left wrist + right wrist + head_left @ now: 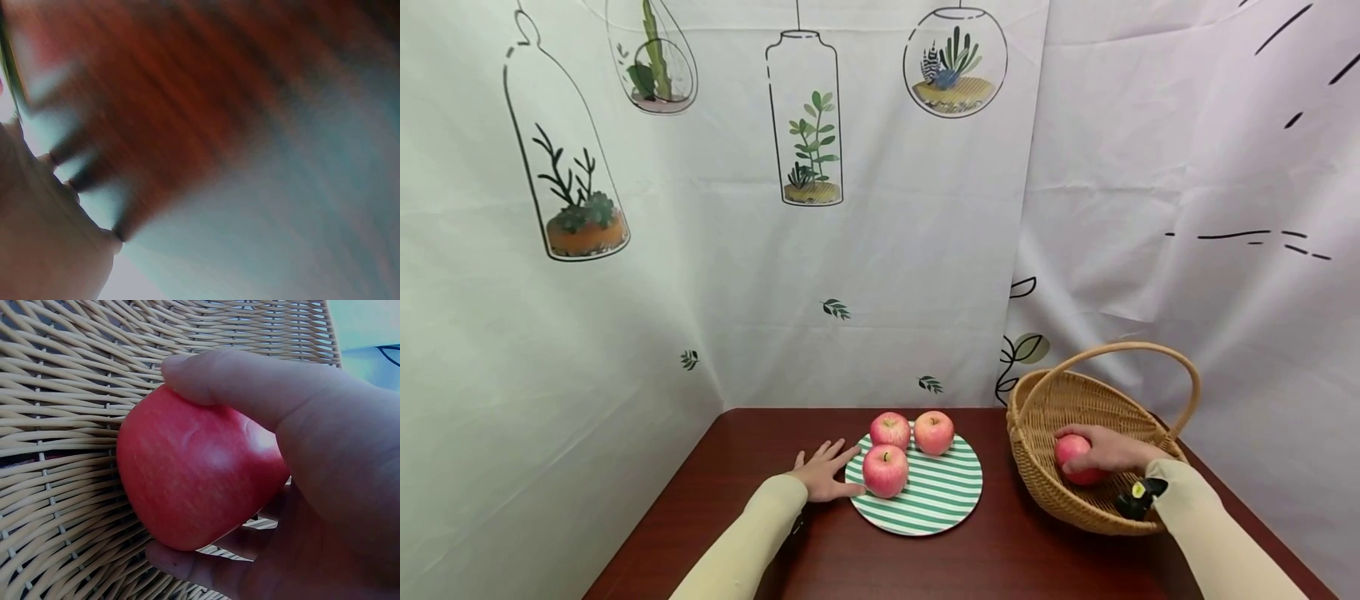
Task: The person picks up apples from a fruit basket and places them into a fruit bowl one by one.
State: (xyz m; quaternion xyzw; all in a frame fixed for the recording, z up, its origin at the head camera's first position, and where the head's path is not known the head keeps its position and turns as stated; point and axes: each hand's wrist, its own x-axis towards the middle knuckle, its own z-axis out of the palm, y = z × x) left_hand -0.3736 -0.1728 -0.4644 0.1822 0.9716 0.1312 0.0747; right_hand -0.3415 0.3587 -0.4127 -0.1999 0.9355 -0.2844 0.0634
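Note:
Inside the wicker basket point(1037, 479) on the right, my right hand point(1112, 450) grips a red apple point(194, 469). The thumb lies over one side of the fruit and the fingers curl round the other, close to the woven wall. My left hand point(826, 473) rests on the table with its fingers spread, at the left rim of a round green-and-white striped placemat point(932, 508). On that mat sit three apples: one at the front point(885, 471), one behind it point(890, 431) and one at the back right point(934, 433). The left wrist view shows the hand only partly.
The basket's tall arched handle point(1120, 346) rises over its opening. The dark red-brown table point(1000, 567) reaches back to a white cloth point(887, 250) printed with plants in glass jars, which hangs at the back and sides.

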